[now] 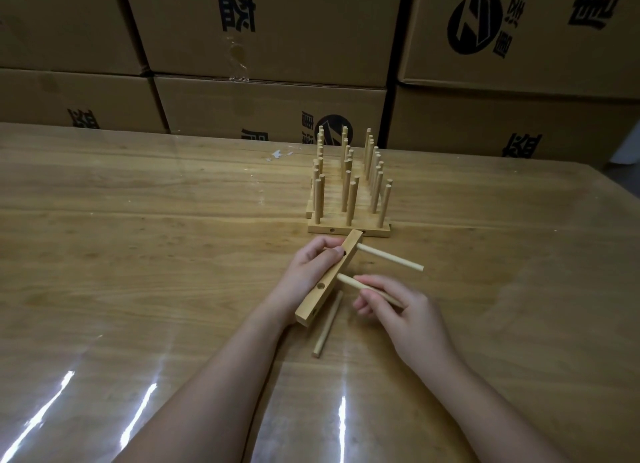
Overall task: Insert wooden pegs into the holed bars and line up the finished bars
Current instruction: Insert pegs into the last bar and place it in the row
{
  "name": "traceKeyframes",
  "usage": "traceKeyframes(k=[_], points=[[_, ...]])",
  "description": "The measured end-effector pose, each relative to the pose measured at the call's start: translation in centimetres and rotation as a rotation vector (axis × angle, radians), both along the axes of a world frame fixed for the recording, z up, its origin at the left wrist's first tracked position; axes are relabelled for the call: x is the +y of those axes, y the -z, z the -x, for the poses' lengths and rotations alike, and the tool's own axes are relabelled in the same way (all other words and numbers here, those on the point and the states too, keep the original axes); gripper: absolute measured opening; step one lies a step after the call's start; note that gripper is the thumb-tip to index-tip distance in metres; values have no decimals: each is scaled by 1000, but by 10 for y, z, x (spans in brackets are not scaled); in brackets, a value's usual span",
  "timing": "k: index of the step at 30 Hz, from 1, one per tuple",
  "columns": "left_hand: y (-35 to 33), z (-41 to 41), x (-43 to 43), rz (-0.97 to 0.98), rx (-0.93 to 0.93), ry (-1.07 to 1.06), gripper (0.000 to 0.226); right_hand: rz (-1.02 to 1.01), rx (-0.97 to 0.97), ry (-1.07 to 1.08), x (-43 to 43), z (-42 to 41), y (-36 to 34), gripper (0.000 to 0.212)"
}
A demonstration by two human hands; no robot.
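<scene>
Open wooden surface (138, 240) spreads left and near; its far edge meets stacked brown cardboard boxes (277, 29). The left-hand grip (308, 272) holds a pale wooden holed bar (313, 305) tilted above the surface, one round wooden peg (389, 257) seated near its far end. The right-hand grip (405, 310) pinches a second peg (349, 282), tip at the bar's middle. A loose peg (328, 324) lies below it. The row of finished pegged bars (352, 202) stands just beyond the hands.

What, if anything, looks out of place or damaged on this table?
Only a small white flaky patch on the glossy wooden table, left of the row of pegged wooden bars; scrap or scuff, cannot tell. One loose wooden peg lies flat, probably awaiting insertion.
</scene>
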State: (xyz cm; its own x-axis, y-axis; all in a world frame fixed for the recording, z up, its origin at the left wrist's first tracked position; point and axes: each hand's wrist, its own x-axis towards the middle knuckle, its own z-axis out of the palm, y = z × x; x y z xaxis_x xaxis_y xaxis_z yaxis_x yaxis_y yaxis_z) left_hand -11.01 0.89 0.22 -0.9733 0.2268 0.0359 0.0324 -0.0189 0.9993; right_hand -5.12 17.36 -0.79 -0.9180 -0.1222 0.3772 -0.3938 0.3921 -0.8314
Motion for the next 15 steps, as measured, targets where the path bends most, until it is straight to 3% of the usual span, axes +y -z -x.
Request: traceKeyframes(k=[15], points=[[1,-4,5,-16,51,-17,16,348,-262,-53,-5,2,-2,20]])
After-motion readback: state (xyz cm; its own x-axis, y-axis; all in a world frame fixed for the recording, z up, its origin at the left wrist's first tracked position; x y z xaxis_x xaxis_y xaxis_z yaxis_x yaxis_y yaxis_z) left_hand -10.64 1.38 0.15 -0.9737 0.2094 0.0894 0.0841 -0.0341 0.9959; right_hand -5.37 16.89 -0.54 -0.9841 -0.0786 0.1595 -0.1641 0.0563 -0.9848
